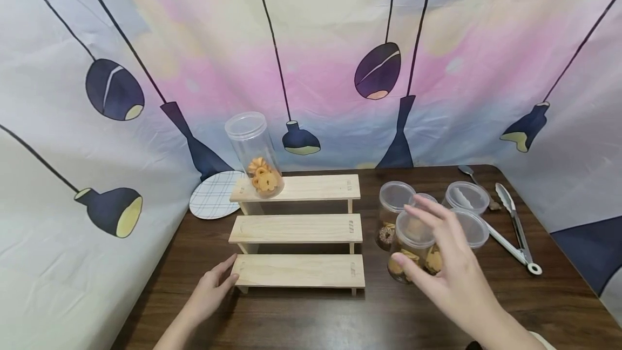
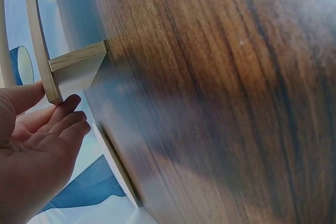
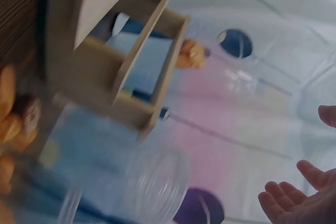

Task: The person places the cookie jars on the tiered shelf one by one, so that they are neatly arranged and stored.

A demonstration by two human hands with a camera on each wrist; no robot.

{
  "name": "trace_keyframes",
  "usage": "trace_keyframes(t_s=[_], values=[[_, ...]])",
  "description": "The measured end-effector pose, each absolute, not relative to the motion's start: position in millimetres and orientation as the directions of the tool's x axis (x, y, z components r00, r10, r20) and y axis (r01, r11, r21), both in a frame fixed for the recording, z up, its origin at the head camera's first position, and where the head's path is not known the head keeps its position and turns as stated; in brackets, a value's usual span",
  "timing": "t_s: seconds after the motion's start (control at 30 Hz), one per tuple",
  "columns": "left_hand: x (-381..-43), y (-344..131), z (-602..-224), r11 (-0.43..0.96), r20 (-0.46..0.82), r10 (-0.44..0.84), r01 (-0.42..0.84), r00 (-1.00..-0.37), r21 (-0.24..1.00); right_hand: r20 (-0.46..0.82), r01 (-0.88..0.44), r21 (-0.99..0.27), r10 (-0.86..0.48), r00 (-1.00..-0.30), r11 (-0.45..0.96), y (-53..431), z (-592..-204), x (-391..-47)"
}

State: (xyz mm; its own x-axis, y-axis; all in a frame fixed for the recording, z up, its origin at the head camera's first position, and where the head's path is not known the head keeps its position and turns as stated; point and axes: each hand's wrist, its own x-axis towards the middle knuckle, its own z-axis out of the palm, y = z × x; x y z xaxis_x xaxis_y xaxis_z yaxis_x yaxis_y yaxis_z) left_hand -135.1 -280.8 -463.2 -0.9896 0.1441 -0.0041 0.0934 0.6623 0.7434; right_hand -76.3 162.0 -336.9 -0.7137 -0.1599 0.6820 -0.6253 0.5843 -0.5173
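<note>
A three-tier wooden display shelf (image 1: 296,270) stands in the middle of the table. My left hand (image 1: 210,291) holds the left end of its lowest board, thumb on one side and fingers (image 2: 73,121) on the other in the left wrist view. On the top tier a tall clear jar (image 1: 247,139) with several cookies (image 1: 264,178) stands at the left. My right hand (image 1: 454,266) hovers over a cluster of lidded clear jars, fingers spread, nothing between them. Nearest to it is the front jar (image 1: 413,231) with cookies inside. The right wrist view shows a blurred jar (image 3: 157,182) apart from the right hand (image 3: 299,198).
Beside the shelf's back left lies a white checked plate (image 1: 214,199). White-handled tongs (image 1: 517,226) and a spoon (image 1: 466,170) lie right of the jars on the dark wooden table (image 1: 301,320). A printed cloth (image 1: 320,15) hangs behind.
</note>
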Motion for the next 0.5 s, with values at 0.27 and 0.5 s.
trace_keyframes(t_s=[0.27,0.5], values=[[-135,-281,-462,0.644,-0.011,0.151,0.090,-0.988,0.759,0.681,-0.514,-0.519,-0.034,-0.732,0.682,192,-355,-80],[-135,-280,-463,0.632,-0.013,0.147,0.084,-0.989,0.771,0.651,-0.386,-0.583,0.127,-0.748,0.715,217,-373,-78]])
